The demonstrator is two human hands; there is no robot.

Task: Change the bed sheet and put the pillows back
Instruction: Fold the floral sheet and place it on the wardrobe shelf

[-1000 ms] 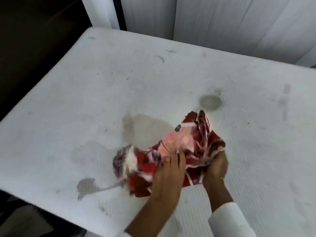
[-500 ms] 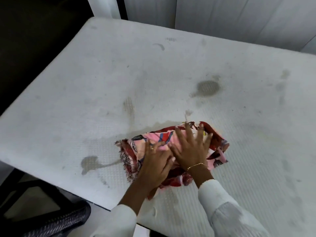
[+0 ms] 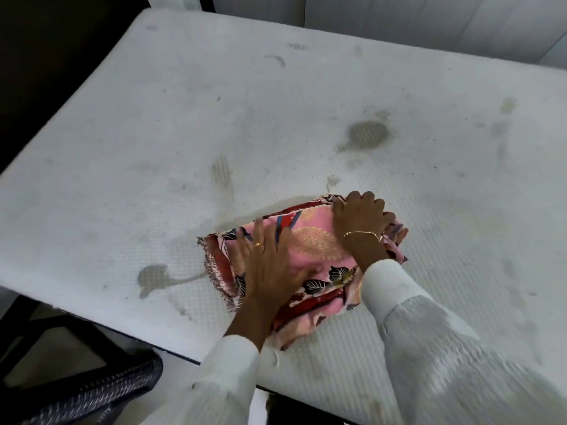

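Head view: folded sheet (image 3: 310, 240) near mattress (image 3: 153, 148) front edge.

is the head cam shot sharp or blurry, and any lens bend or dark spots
Head view: the folded sheet and both hands, left hand and right hand, read fairly sharp; the right sleeve smears with motion blur; the mattress edges bow from wide-angle distortion; soft even light, faint shadow behind the sheet; the upper left corner is dark.

Folded pink-and-red patterned sheet (image 3: 310, 240) flat on bare stained mattress (image 3: 214, 118)
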